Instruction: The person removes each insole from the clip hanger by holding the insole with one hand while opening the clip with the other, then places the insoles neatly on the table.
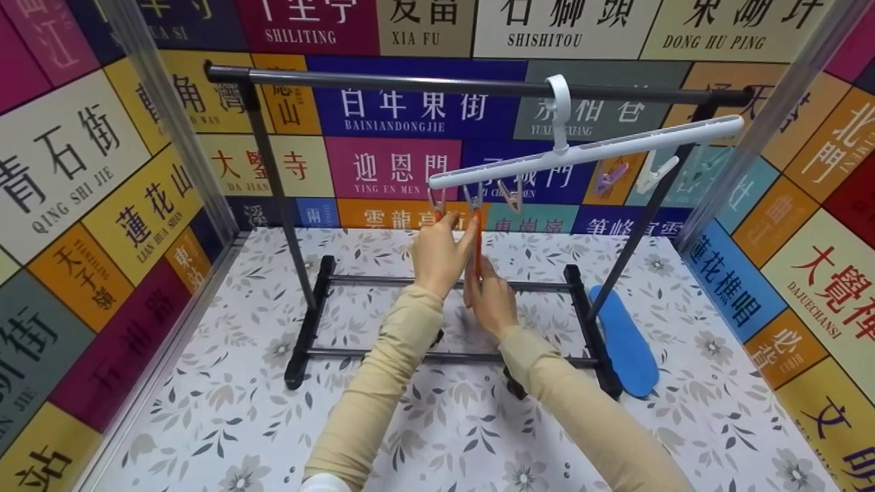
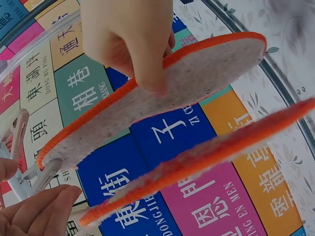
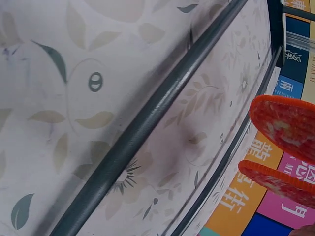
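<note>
A white hanger (image 1: 615, 149) tilts down to the left on the rack's top bar, with several clips along it. My right hand (image 1: 493, 301) grips an orange-edged insole (image 2: 211, 69), thumb on its pale fuzzy face. The insole's tip meets a grey clip (image 2: 47, 174). My left hand (image 1: 437, 253) is at the hanger's low end, its fingers pinching about that clip. A second orange-edged insole (image 2: 197, 169) hangs beside the first, under the end clip (image 1: 437, 198). Both insoles show reddish faces in the right wrist view; neither hand's grip is visible there.
A black clothes rack (image 1: 287, 205) stands on the floral-patterned surface (image 1: 225, 410), its lower bars under my hands. A blue insole (image 1: 625, 342) lies by its right foot. Another clip (image 1: 514, 195), a purple clip (image 1: 610, 179) and a white clip (image 1: 656, 174) hang from the hanger.
</note>
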`<control>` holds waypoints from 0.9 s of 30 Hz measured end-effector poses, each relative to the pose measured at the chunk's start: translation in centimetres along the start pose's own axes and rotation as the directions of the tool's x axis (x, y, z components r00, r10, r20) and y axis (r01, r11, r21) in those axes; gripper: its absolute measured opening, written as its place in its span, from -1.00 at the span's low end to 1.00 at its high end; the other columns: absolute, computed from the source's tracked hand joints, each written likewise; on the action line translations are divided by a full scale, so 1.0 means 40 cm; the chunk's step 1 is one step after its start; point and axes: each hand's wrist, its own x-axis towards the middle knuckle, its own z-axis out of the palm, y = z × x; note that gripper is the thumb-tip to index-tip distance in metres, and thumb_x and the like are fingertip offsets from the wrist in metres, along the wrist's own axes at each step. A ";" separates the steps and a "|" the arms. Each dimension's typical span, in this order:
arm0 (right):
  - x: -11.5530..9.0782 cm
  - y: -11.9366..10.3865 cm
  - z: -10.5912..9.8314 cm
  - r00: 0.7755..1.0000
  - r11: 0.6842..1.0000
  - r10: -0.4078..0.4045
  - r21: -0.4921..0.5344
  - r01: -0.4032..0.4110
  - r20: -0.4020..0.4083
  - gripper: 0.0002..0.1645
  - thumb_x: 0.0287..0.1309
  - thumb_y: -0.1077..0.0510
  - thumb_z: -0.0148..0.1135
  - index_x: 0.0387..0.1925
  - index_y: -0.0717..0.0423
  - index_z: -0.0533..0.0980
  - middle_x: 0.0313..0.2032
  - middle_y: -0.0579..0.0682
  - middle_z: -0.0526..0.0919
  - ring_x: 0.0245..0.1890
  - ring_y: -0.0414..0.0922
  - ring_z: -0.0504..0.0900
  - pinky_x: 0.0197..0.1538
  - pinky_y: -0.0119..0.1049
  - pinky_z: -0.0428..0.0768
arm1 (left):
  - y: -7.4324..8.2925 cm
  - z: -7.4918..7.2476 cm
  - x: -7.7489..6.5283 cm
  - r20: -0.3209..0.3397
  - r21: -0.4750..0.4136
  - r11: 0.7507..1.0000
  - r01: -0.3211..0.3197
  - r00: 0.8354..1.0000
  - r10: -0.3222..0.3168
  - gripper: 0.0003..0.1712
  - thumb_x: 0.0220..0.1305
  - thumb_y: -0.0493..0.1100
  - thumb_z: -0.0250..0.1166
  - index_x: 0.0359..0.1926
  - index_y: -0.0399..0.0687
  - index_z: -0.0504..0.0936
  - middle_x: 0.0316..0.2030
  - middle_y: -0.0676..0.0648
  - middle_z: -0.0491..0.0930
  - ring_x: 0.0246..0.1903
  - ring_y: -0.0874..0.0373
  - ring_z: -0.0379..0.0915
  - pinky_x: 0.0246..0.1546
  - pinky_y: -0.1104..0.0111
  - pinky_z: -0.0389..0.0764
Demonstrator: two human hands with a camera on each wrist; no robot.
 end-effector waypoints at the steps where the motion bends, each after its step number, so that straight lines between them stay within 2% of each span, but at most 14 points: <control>1: -0.005 0.003 -0.002 1.000 1.000 0.000 -0.004 0.000 0.003 -0.50 0.50 0.03 -0.06 0.38 0.05 0.33 -0.54 0.04 0.67 -0.52 0.02 0.66 -0.29 0.01 0.61 | 0.004 0.002 0.001 0.001 0.007 1.000 0.000 1.000 0.000 -0.50 0.40 0.21 0.14 0.00 -0.06 0.71 -0.21 -0.12 0.77 -0.37 -0.09 0.70 -0.44 0.13 0.64; 6: -0.024 0.016 -0.016 1.000 1.000 -0.012 0.020 0.012 0.009 -0.53 0.50 0.05 -0.05 0.35 0.04 0.35 -0.48 0.07 0.70 -0.46 0.03 0.69 -0.25 0.01 0.61 | 0.024 0.008 0.004 -0.004 0.033 0.999 -0.012 1.000 0.012 -0.51 0.37 0.23 0.17 -0.12 -0.06 0.72 -0.33 -0.15 0.75 -0.41 -0.12 0.68 -0.42 0.10 0.63; 9: -0.034 0.022 -0.026 1.000 0.999 -0.031 0.016 0.031 -0.006 -0.53 0.49 0.08 -0.03 0.34 0.06 0.36 -0.46 0.10 0.71 -0.45 0.04 0.68 -0.24 0.03 0.61 | 0.034 0.012 0.006 -0.005 0.060 0.998 -0.021 1.000 0.021 -0.50 0.36 0.25 0.18 -0.13 -0.07 0.72 -0.38 -0.16 0.75 -0.43 -0.11 0.68 -0.41 0.11 0.64; 15: -0.056 0.030 -0.041 0.997 0.998 -0.060 -0.016 0.059 -0.051 -0.51 0.48 0.06 -0.02 0.36 0.06 0.37 -0.40 0.22 0.72 -0.38 0.17 0.71 -0.22 0.11 0.61 | 0.049 0.019 0.012 -0.007 0.119 0.993 -0.004 1.000 0.005 -0.43 0.33 0.31 0.17 -0.13 -0.08 0.72 -0.55 -0.15 0.69 -0.57 -0.06 0.62 -0.53 0.15 0.58; 18: -0.070 0.029 -0.048 0.995 0.996 -0.082 -0.023 0.080 -0.061 -0.49 0.48 0.07 -0.01 0.37 0.08 0.36 -0.36 0.25 0.73 -0.35 0.22 0.71 -0.21 0.13 0.62 | 0.056 0.023 0.017 -0.014 0.120 0.993 0.015 1.000 -0.013 -0.42 0.32 0.33 0.18 -0.14 -0.08 0.72 -0.56 -0.14 0.67 -0.56 -0.07 0.62 -0.55 0.15 0.59; 23: -0.092 0.028 -0.054 0.988 0.991 -0.134 -0.037 0.132 -0.079 -0.48 0.45 0.11 0.05 0.37 0.12 0.36 -0.11 0.24 0.73 -0.24 0.21 0.72 -0.17 0.12 0.63 | 0.063 0.030 0.025 -0.030 0.098 0.995 0.036 0.999 -0.034 -0.46 0.30 0.32 0.21 -0.24 -0.07 0.71 -0.58 -0.12 0.65 -0.53 -0.09 0.64 -0.54 0.12 0.59; 27: -0.107 0.029 -0.056 0.983 0.986 -0.165 -0.043 0.161 -0.086 -0.49 0.44 0.12 0.06 0.35 0.12 0.39 -0.05 0.24 0.71 -0.21 0.21 0.72 -0.15 0.10 0.64 | 0.067 0.031 0.031 -0.038 0.060 0.997 0.051 0.998 -0.049 -0.50 0.31 0.30 0.21 -0.33 -0.03 0.69 -0.58 -0.08 0.66 -0.53 -0.07 0.64 -0.54 0.14 0.58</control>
